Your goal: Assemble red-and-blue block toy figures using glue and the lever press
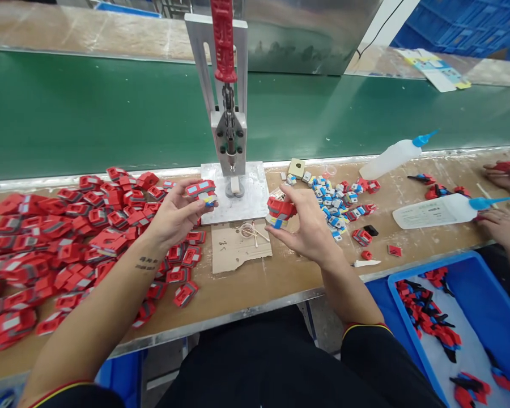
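Note:
My left hand (pixel 179 212) is closed on a red toy part (pixel 201 190) with light blue panels and a small blue, white and yellow piece at its lower edge. In my right hand (pixel 304 224), thumb and fingers grip another red toy part (pixel 279 208) with grey, yellow and blue on it. Both parts are held above the table, apart from each other. Between them stands a hand press (pixel 229 130) with a red handle, a small pale block (pixel 235 186) under its plunger. Below my hands lies a cardboard piece (pixel 238 258) with cotton swabs on it.
A large heap of red parts (pixel 68 226) covers the left side. Small blue-and-white pieces (pixel 334 198) are scattered right of the press. Two squeeze bottles (pixel 433 212) lie farther right, near another person's hands (pixel 504 226). A blue bin (pixel 471 283) holds red and black parts.

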`<state>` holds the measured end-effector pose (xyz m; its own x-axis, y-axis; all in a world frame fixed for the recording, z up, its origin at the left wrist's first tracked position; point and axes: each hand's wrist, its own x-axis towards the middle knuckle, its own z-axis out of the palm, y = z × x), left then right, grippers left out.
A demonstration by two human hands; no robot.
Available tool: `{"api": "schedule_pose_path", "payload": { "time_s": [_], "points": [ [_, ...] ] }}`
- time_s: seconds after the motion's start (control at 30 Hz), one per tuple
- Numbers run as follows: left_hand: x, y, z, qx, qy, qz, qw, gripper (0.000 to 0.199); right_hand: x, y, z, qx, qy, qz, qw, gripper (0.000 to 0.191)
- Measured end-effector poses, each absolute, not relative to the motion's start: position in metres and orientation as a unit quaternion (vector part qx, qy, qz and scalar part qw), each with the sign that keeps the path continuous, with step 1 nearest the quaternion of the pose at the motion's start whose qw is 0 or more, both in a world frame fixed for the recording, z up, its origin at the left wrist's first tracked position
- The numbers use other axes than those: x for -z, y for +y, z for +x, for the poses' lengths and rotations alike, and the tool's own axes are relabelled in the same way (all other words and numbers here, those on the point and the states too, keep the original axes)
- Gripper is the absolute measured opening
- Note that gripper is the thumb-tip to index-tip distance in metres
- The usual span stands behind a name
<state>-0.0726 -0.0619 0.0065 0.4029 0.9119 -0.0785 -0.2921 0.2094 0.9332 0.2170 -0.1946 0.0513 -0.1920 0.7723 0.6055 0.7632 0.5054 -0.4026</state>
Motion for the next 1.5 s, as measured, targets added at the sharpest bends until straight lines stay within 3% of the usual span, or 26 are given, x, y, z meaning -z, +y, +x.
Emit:
{"api": "schedule_pose_path", "payload": {
  "time_s": [0.23, 0.3, 0.47, 0.63, 0.8, 0.87, 1.03, 1.23, 1.37, 1.5],
  "points": [
    [0.001, -0.048, -0.069, -0.433, 0.382, 0.522, 0.628, 0.064, -0.028, -0.105, 0.273, -0.331, -0.538, -0.563, 0.533, 0.035],
    [0.004, -0.043, -0.064, -0.437, 0.381, 0.548, 0.603, 0.065, -0.022, -0.056, 0.294, -0.388, -0.488, -0.593, 0.510, 0.030],
    [0.007, -0.031, -0.046, -0.422, 0.376, 0.621, 0.543, 0.060, -0.005, 0.044, 0.315, -0.320, -0.539, -0.688, 0.365, 0.026],
    [0.012, -0.017, -0.034, -0.401, 0.376, 0.687, 0.475, 0.053, 0.016, 0.069, 0.311, -0.249, -0.597, -0.715, 0.266, 0.021],
    [0.017, -0.011, -0.030, -0.369, 0.378, 0.742, 0.412, 0.053, 0.018, 0.064, 0.321, -0.180, -0.614, -0.735, 0.225, 0.039],
    [0.017, -0.009, -0.026, -0.368, 0.371, 0.755, 0.397, 0.053, 0.005, 0.062, 0.324, -0.139, -0.619, -0.730, 0.255, 0.050],
    [0.022, -0.003, -0.017, -0.359, 0.348, 0.778, 0.380, 0.050, -0.076, 0.022, 0.281, 0.006, -0.681, -0.562, 0.469, 0.066],
    [0.032, 0.004, -0.012, -0.361, 0.327, 0.773, 0.407, 0.050, -0.166, -0.043, 0.182, 0.041, -0.738, -0.466, 0.486, 0.058],
    [0.031, 0.004, -0.012, -0.353, 0.324, 0.770, 0.421, 0.050, -0.174, -0.033, 0.167, -0.045, -0.722, -0.405, 0.559, 0.051],
    [0.030, 0.002, -0.011, -0.352, 0.330, 0.767, 0.423, 0.051, -0.168, -0.024, 0.175, -0.074, -0.747, -0.367, 0.549, 0.056]
  ]
}}
